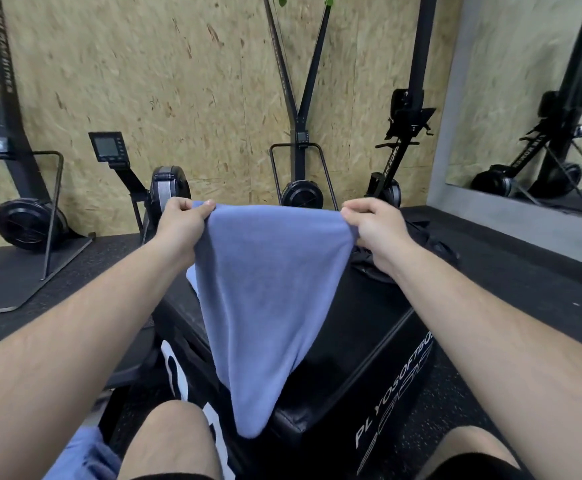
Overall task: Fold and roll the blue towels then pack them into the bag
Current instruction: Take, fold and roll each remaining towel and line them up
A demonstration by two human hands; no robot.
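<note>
A blue towel (269,292) hangs in the air above a black padded plyo box (359,327), narrowing to a point near my knees. My left hand (182,223) pinches its top left corner and my right hand (372,223) pinches its top right corner, holding the top edge stretched between them. Another piece of blue cloth (85,455) lies at the lower left beside my leg. A dark bag (431,247) sits on the far right of the box, partly hidden behind my right hand.
Black rowing and ski machines (26,216) stand along the chipboard wall (178,81) behind the box. A mirror (539,98) leans at the right. Dark rubber flooring (525,278) surrounds the box. My bare knees (172,441) are at the bottom edge.
</note>
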